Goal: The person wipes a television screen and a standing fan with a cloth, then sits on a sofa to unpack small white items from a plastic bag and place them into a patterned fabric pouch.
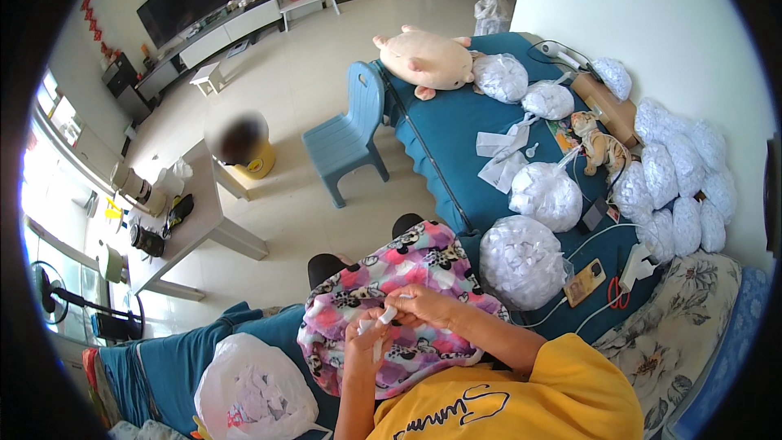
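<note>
My left hand (367,342) grips small white pieces, their material too small to tell, above my lap. A folded white piece (388,316) sits between my two hands at the fingertips. My right hand (410,304) pinches that piece from the other side, its fingers curled and partly hidden. Under both hands a fleece blanket (427,263) with a pink, purple and black-and-white pattern covers my lap. To my left stands an open white plastic bag (214,373) with loose white pieces (259,394) inside. A full clear bag of white pieces (522,263) rests close to my right.
More filled bags (547,195) lie along the teal sofa cover (440,134), with packed bundles (678,153) by the wall. Red-handled scissors (618,294), a phone (584,282) and white cables are at right. A blue plastic chair (348,128) and a table (201,208) stand ahead.
</note>
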Tool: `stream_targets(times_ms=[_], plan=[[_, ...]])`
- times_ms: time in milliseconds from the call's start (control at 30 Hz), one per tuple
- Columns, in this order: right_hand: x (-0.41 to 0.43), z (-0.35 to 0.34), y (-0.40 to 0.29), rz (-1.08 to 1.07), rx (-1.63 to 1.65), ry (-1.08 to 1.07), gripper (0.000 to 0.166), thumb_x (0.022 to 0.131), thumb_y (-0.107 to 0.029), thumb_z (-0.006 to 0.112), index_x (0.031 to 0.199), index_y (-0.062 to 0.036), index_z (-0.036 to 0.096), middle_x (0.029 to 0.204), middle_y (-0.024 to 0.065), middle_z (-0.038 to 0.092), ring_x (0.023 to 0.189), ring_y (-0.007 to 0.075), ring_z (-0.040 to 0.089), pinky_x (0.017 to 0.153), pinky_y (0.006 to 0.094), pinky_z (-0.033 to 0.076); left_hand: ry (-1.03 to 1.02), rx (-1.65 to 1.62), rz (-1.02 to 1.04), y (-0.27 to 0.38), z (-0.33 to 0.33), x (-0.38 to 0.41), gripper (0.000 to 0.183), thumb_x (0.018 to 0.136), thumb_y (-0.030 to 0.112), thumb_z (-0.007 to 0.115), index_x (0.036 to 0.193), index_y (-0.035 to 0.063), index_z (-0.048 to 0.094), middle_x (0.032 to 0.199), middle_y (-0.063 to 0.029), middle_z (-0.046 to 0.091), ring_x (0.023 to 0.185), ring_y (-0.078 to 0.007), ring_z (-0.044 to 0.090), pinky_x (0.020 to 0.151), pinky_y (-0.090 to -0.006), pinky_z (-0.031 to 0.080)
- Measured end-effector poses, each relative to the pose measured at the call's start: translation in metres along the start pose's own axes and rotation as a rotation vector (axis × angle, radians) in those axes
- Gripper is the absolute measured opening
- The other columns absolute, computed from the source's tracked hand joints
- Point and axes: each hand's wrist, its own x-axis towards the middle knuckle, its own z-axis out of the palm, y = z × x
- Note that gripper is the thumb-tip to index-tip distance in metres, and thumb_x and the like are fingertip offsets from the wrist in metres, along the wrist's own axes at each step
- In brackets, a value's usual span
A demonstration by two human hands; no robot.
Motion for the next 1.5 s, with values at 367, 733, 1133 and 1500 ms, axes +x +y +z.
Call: stream_targets(times_ms=[367,733,1133,1500], plan=[[0.008,0.004,-0.012,0.006,0.058,0.204,0.026,0.093,-0.026,0.045,0.085,-0.0056,0.059,0.058,-0.0011,0.046,0.045,0.0066,0.035,0.038,0.0238,0.027,0.111,0.646,0.508,-0.005,0.0,0.023,0.026,0.081,0.007,0.063,0.106,0.0059,0.055,0.069,0.0016,0.049,0.061,-0.0059,0.044,0.055,-0.0191,0.038],[0.004,0.019,-0.014,-0.13,-0.023,0.151,0.024,0.094,-0.029,0.051,0.093,-0.0048,0.054,0.07,-0.0036,0.045,0.054,0.0022,0.037,0.042,0.0162,0.026,0.233,0.826,0.628,0.0,-0.008,0.019,0.007,0.079,0.003,0.065,0.083,-0.0001,0.061,0.073,-0.0036,0.056,0.065,-0.0104,0.049,0.057,-0.0225,0.038],[0.012,0.003,-0.01,-0.242,0.073,0.008,0.017,0.091,-0.021,0.056,0.089,-0.0035,0.053,0.076,0.0057,0.055,0.061,0.0089,0.05,0.043,0.0188,0.035,-0.057,-0.06,0.015,0.009,-0.015,0.021,0.057,0.094,0.053,0.032,0.123,0.0064,0.046,0.076,-0.0026,0.057,0.055,-0.0081,0.049,0.041,-0.0205,0.036],[0.012,0.022,0.0,-0.461,-0.539,0.316,0.016,0.082,-0.016,0.067,0.086,-0.0006,0.066,0.065,-0.0041,0.055,0.057,0.0037,0.048,0.051,0.0207,0.038,0.049,0.079,0.028,0.008,-0.02,0.023,0.047,0.095,0.047,0.039,0.113,0.0058,0.055,0.074,-0.0007,0.054,0.051,-0.0063,0.045,0.039,-0.0175,0.034]])
